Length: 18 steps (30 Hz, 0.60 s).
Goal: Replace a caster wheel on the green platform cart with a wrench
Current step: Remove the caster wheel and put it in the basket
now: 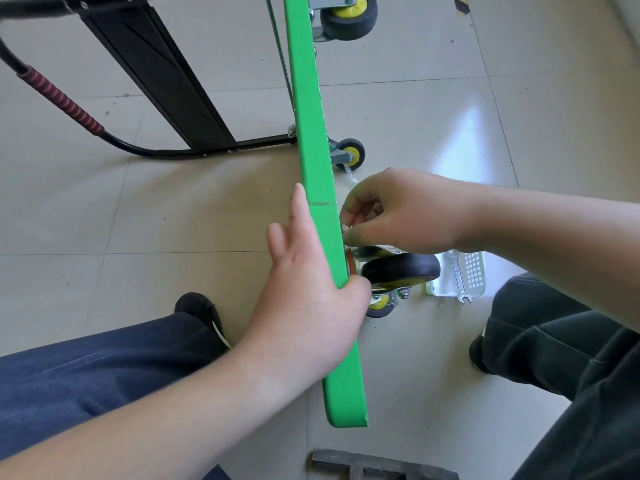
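Observation:
The green platform cart (313, 140) stands on its side edge, underside facing right. My left hand (308, 289) holds the deck's edge, fingers straight along the far face and thumb hooked round the near side. A black caster wheel (401, 270) with a metal bracket sits against the underside just below my right hand (398, 211). That hand's fingertips pinch a small pale part at the caster's mounting plate. A second caster with a yellow hub (381, 303) lies on the floor under it. A wrench (459, 278) rests across a small white tray (472, 271).
Two mounted casters (349, 15) (351, 154) stick out further up the cart. The folded black handle (152, 74) with a red grip lies on the tiled floor at left. My legs flank the cart. A dark metal piece (377, 467) lies at the bottom.

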Motion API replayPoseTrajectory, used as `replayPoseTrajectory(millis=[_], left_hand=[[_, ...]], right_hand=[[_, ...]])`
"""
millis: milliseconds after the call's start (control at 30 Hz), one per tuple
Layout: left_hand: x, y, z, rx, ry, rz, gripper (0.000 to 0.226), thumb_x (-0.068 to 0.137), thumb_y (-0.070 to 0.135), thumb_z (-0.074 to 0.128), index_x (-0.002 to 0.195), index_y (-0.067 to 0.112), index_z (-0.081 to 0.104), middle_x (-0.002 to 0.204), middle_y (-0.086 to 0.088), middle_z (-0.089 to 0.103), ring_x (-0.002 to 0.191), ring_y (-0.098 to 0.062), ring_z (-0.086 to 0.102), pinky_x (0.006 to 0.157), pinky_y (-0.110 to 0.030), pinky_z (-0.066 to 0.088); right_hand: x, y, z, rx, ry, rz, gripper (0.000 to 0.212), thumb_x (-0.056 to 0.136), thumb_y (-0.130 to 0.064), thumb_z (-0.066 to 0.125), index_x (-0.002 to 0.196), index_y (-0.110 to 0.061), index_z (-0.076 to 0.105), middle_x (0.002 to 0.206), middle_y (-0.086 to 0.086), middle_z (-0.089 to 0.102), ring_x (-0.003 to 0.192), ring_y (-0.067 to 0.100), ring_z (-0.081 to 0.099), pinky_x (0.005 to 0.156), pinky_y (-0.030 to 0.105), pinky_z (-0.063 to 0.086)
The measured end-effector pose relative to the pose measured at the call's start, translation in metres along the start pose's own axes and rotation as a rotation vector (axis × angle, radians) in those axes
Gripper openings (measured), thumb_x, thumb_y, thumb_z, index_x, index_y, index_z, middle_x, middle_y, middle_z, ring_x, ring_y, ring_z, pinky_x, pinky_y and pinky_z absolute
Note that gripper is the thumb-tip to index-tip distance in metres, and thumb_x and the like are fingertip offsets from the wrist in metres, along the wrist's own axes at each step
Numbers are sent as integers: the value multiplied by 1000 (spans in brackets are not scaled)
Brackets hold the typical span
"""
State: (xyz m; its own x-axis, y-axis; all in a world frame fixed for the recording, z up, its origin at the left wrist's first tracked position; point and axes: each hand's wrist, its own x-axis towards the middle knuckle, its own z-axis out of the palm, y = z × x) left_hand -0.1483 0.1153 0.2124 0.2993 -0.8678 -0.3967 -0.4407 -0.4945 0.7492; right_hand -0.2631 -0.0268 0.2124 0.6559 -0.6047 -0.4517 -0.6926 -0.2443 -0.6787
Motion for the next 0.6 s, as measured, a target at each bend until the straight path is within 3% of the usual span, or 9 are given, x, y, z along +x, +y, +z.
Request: replayPoseTrajectory(millis=[167, 267, 333, 433, 600], left_hand=[[0, 0, 0, 12, 0, -3, 107, 91, 19, 64, 159, 49, -14, 125, 13, 26, 99, 15, 44, 71, -3, 44], [0, 0, 0, 9, -1, -3, 108, 90, 18, 64, 160, 47, -13, 126, 12, 28, 101, 18, 41, 73, 1, 42], [0, 0, 0, 7, 0, -3, 108, 90, 18, 64, 160, 46, -13, 126, 11, 28, 101, 18, 41, 73, 2, 41], [1, 0, 0, 4, 2, 0, 108, 90, 19, 65, 160, 48, -12, 124, 12, 29, 99, 13, 45, 75, -4, 44], [1, 0, 0, 8, 4, 1, 107, 90, 19, 64, 159, 50, -12, 126, 12, 29, 101, 14, 44, 73, -7, 45]], right_hand=[[1, 0, 3, 22, 6, -12, 12, 85, -26, 79, 92, -25, 70, 81, -10, 71, 68, 6, 62, 64, 18, 52], [0, 0, 4, 56, 2, 10, 11, 85, -21, 72, 94, -24, 69, 89, -5, 73, 78, 14, 69, 75, 31, 58], [1, -1, 2, 55, 9, 40, 14, 84, -29, 65, 95, -22, 72, 93, 0, 75, 89, 23, 71, 83, 40, 58], [1, -2, -1, 54, -2, 102, 27, 92, -36, 57, 90, -17, 77, 93, 0, 76, 94, 20, 68, 89, 39, 55], [0, -3, 2, -17, -19, 118, 34, 95, -36, 59, 96, -6, 74, 85, 15, 68, 72, 19, 49, 70, 38, 49]])
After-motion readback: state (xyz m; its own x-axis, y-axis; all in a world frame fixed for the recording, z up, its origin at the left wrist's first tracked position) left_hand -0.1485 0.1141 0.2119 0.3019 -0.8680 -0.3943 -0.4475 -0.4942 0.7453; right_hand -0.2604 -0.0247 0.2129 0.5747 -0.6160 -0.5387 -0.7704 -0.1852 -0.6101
